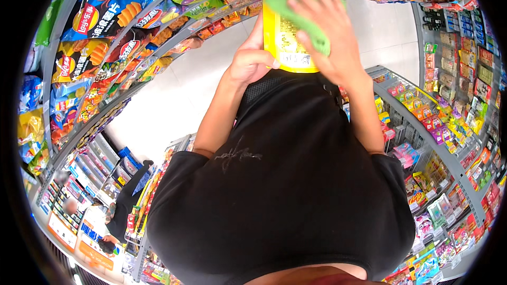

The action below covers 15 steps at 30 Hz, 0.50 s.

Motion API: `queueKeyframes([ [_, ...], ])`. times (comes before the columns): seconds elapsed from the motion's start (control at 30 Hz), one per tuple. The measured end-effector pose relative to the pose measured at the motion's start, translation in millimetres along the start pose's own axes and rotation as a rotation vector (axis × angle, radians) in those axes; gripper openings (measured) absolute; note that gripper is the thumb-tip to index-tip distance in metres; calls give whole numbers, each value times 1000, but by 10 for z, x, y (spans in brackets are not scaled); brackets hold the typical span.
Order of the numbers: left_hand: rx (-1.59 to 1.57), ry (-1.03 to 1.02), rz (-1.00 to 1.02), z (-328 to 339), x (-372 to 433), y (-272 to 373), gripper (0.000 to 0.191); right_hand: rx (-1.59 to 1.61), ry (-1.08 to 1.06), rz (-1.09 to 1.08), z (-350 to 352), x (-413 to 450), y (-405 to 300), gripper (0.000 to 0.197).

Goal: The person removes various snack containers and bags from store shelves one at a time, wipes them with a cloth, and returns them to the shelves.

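Note:
A yellow snack pouch with a printed back stands upright at the top centre. My left hand grips its lower left side, the thumb lying over the front near the bottom corner. Spread over the upper right part of the pouch is a green cloth, with my right hand pressing it flat against the surface. The cloth's lower end hangs down beneath my right palm. The fingers of my left hand behind the pouch are hidden.
Shelves of crisp bags curve along the left. At the right stands a grey rack with small packaged sweets, and a wall display of packets lies beyond it. A person in dark clothes is at the lower left, past pale floor tiles.

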<state>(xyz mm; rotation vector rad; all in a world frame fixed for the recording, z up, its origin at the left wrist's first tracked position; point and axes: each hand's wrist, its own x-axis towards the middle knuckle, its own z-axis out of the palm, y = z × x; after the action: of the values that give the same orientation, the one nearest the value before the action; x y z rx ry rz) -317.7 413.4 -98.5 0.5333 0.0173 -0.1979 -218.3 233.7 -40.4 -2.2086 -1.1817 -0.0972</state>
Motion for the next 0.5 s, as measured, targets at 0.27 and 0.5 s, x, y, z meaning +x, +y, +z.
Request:
queueKeyframes([
  [0.27, -235, 91, 13, 36, 13, 24, 115, 132, -256, -221, -241, -64, -254, 50],
  [0.5, 42, 131, 107, 438, 155, -118, 113, 105, -32, -123, -564, 147, 80, 47],
])
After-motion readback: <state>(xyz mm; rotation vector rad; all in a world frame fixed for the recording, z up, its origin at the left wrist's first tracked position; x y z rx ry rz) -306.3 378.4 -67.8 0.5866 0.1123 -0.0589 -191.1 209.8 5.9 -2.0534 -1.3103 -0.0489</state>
